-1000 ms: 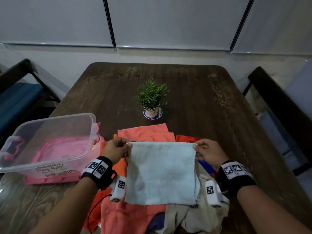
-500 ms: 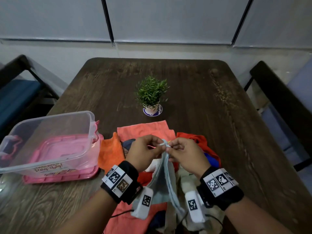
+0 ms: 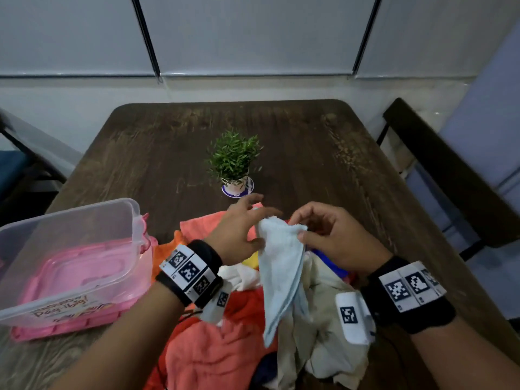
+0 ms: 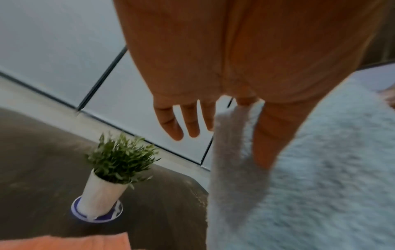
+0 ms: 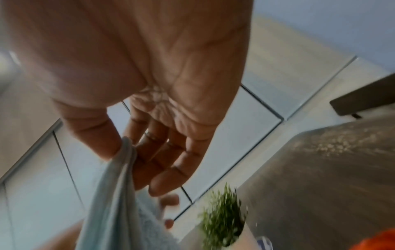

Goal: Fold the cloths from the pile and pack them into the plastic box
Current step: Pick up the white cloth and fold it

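A light blue cloth, doubled over, hangs above the pile of cloths at the table's near edge. My right hand pinches its top corners between thumb and forefinger, seen closely in the right wrist view as hand and cloth. My left hand is at the cloth's left edge with fingers straight and spread. In the left wrist view the cloth runs up between that hand's thumb and forefinger. The clear plastic box stands to the left, with no cloth visible inside.
The box sits on its pink lid. A small potted plant stands mid-table just beyond my hands. The pile holds orange, beige, white, red and blue cloths. A dark chair stands right of the table, and another chair left.
The flat-held cloth was folded in half as my hands came together. Now my right hand holds both top corners, and my left hand's fingers have spread.
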{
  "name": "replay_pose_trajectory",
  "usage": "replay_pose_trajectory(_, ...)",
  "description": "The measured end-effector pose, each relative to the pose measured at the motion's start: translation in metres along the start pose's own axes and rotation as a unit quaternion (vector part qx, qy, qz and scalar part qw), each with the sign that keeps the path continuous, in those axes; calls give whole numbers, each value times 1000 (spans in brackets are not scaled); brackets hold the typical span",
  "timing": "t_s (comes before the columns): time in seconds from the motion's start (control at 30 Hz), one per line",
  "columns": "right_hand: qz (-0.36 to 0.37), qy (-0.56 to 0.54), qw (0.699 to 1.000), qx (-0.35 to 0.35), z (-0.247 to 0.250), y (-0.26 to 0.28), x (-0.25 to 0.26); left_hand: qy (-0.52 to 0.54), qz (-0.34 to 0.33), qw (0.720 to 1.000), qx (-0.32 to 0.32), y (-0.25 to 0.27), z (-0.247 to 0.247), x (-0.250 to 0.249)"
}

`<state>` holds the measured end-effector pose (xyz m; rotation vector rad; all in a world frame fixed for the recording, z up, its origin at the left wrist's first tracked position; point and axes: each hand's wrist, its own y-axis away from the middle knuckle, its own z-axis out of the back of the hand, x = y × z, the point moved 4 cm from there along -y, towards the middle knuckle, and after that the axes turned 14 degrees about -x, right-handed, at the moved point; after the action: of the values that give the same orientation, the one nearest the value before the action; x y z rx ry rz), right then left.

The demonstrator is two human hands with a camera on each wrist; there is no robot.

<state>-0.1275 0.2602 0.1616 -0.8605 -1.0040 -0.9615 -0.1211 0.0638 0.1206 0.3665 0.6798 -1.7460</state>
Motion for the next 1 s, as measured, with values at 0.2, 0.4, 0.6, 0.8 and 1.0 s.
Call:
replay_pose_trajectory(0.2,32,121,977,-172,75,3,12,75,-41,996,-32,-38,20,-33)
replay_pose_trajectory(0.4,-21,106,946,-305,146,18,-9,100,-100,984,-109,-66,3,-99)
replay_pose_trajectory(0.6,-59,42,939,-336,201,41,-36,105,-56,989,-85,-94,-50,-140)
replay_pose_trajectory(0.8,-116,81,940,-309,251,63,-94,65,-6,998,-14,-102,-130,-173)
replay_pose_trajectory(1.0,-104,126,939,-302,283,81,-119,59,23,998,-6,-101,-178,-195)
